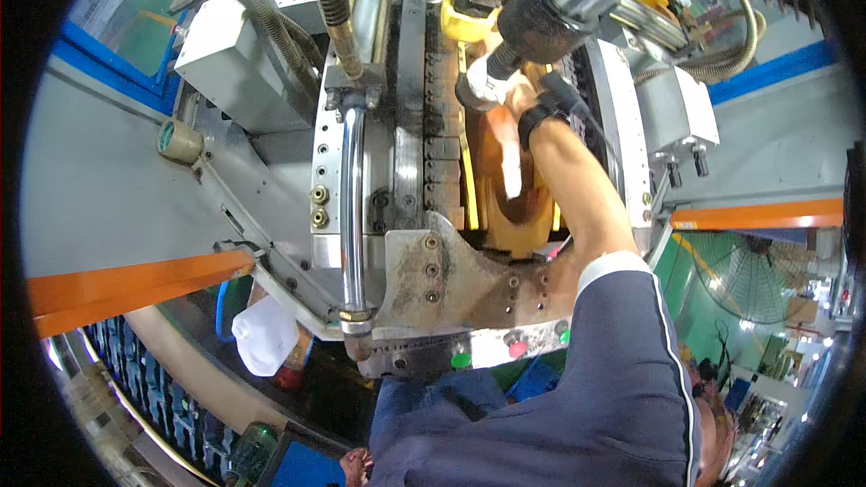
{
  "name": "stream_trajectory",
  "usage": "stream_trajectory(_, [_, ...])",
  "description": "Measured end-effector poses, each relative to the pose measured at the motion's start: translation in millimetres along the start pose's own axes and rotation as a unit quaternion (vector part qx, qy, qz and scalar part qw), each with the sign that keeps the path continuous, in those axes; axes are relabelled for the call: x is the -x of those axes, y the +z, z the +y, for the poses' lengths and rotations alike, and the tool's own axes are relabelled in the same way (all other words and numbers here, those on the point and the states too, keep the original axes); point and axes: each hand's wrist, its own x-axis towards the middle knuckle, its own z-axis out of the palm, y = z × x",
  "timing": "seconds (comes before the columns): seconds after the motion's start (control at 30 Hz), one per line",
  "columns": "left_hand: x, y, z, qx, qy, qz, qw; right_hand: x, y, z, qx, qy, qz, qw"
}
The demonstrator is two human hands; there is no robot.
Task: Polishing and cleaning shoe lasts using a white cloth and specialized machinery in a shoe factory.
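My right arm reaches forward into a metal machine. My right hand point(520, 95), with a black watch point(541, 115) at the wrist, is closed on a white cloth point(487, 86), partly hidden by the machine parts above. Directly below the hand lies a shiny orange-brown curved trough point(520, 212) with yellow strips along its sides. A thick black cylinder point(541, 18) on a steel rod hangs just above the hand. Low in the picture, beside my dark shirt, my left hand point(356, 466) shows only in part, its fingers curled; what they hold, if anything, is hidden.
A chrome rod point(353, 207) stands left of the trough. Along the machine's front edge runs a panel point(487, 352) with green and red buttons. Orange bars point(144, 289) flank the frame. Grey boxes point(239, 63) with hoses sit to the sides. A white rounded thing point(266, 335) is at the left.
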Motion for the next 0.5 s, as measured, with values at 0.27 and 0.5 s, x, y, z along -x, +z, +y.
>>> stream_trajectory(0.27, [12.6, 24.3, 44.6, -0.036, -0.087, 0.017, 0.995, 8.2, 5.0, -23.2, 0.013, -0.025, -0.007, 1.0])
stream_trajectory(0.5, [19.1, 38.9, 44.3, -0.082, -0.051, 0.012, 0.995, 41.0, 16.4, -17.0, 0.0, -0.051, -0.138, 0.989])
